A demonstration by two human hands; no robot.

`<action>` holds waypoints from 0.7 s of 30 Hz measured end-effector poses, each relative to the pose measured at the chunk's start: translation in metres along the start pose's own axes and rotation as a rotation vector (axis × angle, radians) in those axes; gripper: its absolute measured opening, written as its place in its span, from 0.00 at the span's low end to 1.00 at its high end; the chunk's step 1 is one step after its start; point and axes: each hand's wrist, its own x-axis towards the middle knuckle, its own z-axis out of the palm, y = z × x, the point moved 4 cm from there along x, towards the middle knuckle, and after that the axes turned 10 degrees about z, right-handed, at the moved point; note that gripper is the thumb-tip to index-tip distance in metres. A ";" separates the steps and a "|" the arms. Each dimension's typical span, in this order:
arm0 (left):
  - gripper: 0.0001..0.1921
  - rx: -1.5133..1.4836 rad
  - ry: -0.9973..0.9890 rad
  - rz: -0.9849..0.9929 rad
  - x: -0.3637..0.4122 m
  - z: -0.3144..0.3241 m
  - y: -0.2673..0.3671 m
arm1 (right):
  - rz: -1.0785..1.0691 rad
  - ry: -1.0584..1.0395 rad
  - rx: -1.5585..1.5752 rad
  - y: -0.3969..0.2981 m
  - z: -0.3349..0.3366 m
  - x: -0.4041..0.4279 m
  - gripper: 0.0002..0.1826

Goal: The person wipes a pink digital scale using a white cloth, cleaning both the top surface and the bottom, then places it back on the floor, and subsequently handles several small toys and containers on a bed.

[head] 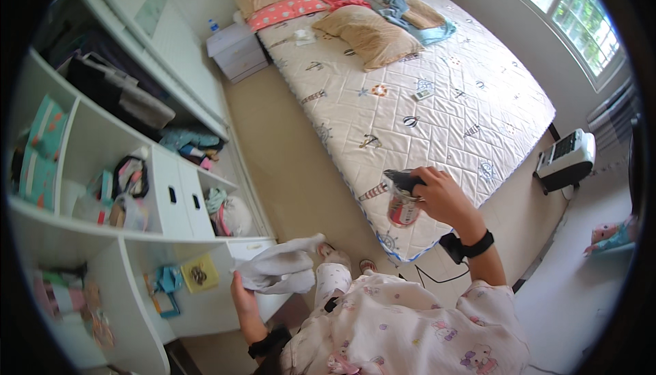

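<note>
My left hand (245, 295) grips a pale grey-white cloth (279, 267), which spreads out to the right beside the shelving unit. Over the near corner of the bed, my right hand (445, 196) is closed around a dark item (402, 179) and a clear jar (403, 212) with a red and white label bearing writing. The dark item lies across the jar's top; whether it is a lid or something separate is unclear. Beneath both hands is a bed (441, 134) with a white quilted cover printed with nautical motifs.
An open white wardrobe with shelves (169, 239) lines the left, holding clothes and boxes. A white nightstand (236, 52) stands by the bed. Pillows (369, 34) and rumpled bedding lie at its head. A white and black appliance (566, 162) stands right, near a cable (441, 280) on the floor.
</note>
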 end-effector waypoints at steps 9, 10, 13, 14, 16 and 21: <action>0.24 -0.074 -0.003 0.002 0.192 0.024 0.023 | 0.152 -0.074 -0.075 0.022 0.043 0.125 0.03; 0.21 -0.072 -0.010 0.028 0.206 0.044 0.036 | 0.181 -0.080 -0.056 0.021 0.038 0.134 0.04; 0.19 0.183 0.003 0.026 0.262 0.063 0.053 | 0.228 -0.027 -0.033 0.021 0.026 0.170 0.06; 0.17 0.221 -0.027 0.034 0.279 0.059 0.044 | 0.233 0.001 -0.034 0.024 0.022 0.178 0.08; 0.17 0.130 -0.018 0.034 0.305 0.069 0.034 | 0.277 -0.022 -0.011 0.040 0.024 0.199 0.08; 0.20 -0.111 0.031 0.029 0.354 0.090 0.028 | 0.387 -0.283 -0.033 0.113 0.047 0.292 0.12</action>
